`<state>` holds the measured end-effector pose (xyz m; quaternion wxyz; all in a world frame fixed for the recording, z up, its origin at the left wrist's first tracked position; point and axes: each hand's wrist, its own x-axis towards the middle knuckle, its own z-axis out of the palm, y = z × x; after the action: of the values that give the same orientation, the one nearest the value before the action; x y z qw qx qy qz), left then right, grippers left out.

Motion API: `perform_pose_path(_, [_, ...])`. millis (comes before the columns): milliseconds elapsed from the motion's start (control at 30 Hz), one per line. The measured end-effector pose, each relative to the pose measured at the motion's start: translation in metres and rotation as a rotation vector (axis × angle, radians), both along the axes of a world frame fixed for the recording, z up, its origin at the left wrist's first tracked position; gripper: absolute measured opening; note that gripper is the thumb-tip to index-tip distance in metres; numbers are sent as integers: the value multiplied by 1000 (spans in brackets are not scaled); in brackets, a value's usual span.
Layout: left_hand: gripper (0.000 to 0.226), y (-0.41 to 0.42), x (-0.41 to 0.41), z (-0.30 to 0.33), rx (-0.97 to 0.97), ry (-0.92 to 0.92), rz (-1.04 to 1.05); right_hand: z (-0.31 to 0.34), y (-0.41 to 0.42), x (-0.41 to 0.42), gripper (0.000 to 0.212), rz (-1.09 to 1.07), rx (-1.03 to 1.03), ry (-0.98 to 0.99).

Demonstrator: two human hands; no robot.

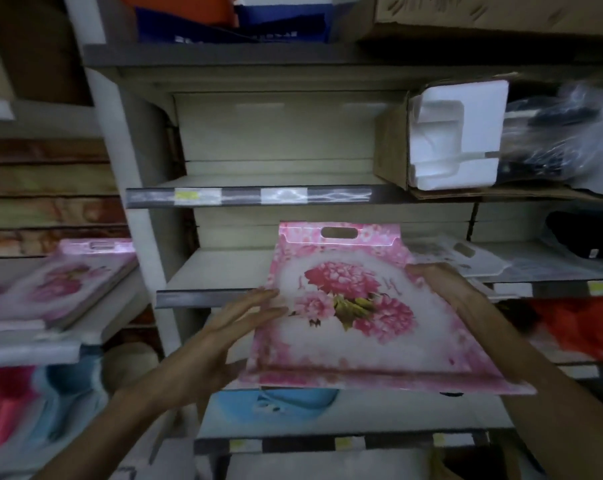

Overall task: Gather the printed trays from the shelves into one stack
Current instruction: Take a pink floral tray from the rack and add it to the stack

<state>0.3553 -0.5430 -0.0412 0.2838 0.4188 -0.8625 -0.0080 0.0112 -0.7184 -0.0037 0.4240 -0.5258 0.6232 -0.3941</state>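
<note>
A pink tray printed with flowers (358, 320), with a cut-out handle at its far end, is held tilted in front of the middle shelf (203, 297). My right hand (442, 285) grips its right edge. My left hand (230, 327) has straight fingers touching the tray's left edge. A stack of similar pink printed trays (61, 285) lies on a shelf at the left. Further to the right, a pale printed tray (466, 254) lies flat on the shelf behind my right hand.
A cardboard box with white foam packing (455, 136) and plastic-wrapped dark goods (563, 133) sit on the upper shelf at right. Orange-red items (580, 327) lie lower right. Blue and pink goods (33, 403) fill the lower left shelves.
</note>
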Motion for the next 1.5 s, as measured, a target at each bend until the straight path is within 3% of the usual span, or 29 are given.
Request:
perform_pose_path(67, [57, 4, 14, -7, 46, 205, 123, -1, 10, 20, 26, 28, -23, -31])
perform_pose_path(133, [27, 20, 15, -3, 295, 679, 319, -2, 18, 42, 16, 66, -47, -83])
perform_pose_path(200, [35, 24, 18, -3, 654, 1119, 347, -4, 26, 65, 15, 79, -62, -130])
perform_pose_path(300, [35, 31, 30, 1, 805, 1399, 303, -10, 42, 101, 19, 120, -74, -197])
perform_pose_path(433, [31, 51, 61, -12, 723, 1384, 432, -15, 73, 153, 16, 192, -104, -213])
perform_pose_path(533, [30, 73, 97, -24, 653, 1333, 570, -19, 87, 197, 29, 225, -110, -199])
perform_pose_path(667, [27, 109, 150, -29, 553, 1306, 716, -22, 105, 263, 27, 328, -45, -203])
perform_pose_path(767, [26, 139, 196, -30, 482, 1315, 772, -20, 125, 319, 16, 407, -29, -291])
perform_pose_path(867, [26, 164, 245, -31, 415, 1308, 826, -26, 139, 375, 31, 490, 4, -335])
perform_pose_path(1067, [24, 194, 327, -28, 284, 1329, 924, -40, 161, 465, 24, 592, -16, -378])
perform_pose_path(1233, [29, 190, 393, -28, 200, 1304, 1038, -43, 166, 512, 20, 716, -69, -296])
perform_pose_path(1500, [28, 139, 472, -18, 155, 1339, 1014, -39, 124, 584, 20, 725, -202, -248])
